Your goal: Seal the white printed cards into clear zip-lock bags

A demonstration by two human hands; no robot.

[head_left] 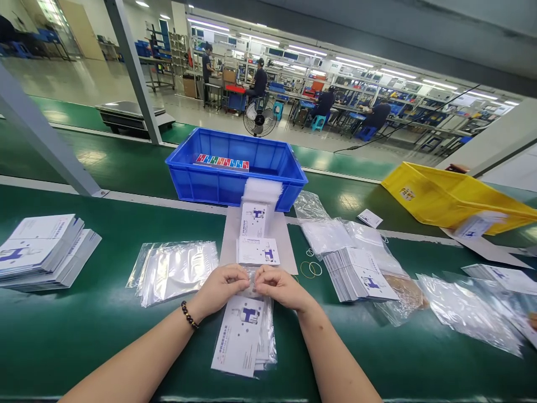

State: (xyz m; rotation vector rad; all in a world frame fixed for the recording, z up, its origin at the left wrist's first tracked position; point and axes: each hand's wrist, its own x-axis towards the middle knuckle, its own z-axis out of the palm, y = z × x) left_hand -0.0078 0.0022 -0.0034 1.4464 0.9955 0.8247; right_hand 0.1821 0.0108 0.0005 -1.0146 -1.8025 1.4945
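Both hands meet in the middle, pinching the top end of a clear plastic bag (pixel 251 288). A white printed booklet (pixel 238 341) with a purple picture shows inside it. My left hand (pixel 224 285) wears a bead bracelet at the wrist and has its fingers closed on the bag's left side. On the right side, my right hand (pixel 281 285) grips with thumb and fingertips. More bagged booklets (pixel 265 347) lie underneath. Just beyond my fingers, white booklets (pixel 258 251) rest on a grey cardboard sheet (pixel 286 240).
A blue bin (pixel 201 187) stands behind the cardboard. Left are flat clear bags (pixel 176 271) and a booklet stack (pixel 37 246). Right are another booklet stack (pixel 361 274), rubber bands (pixel 310 270), plastic bags (pixel 465 308) and a yellow bin (pixel 444 196). A metal post (pixel 134 73) rises at left.
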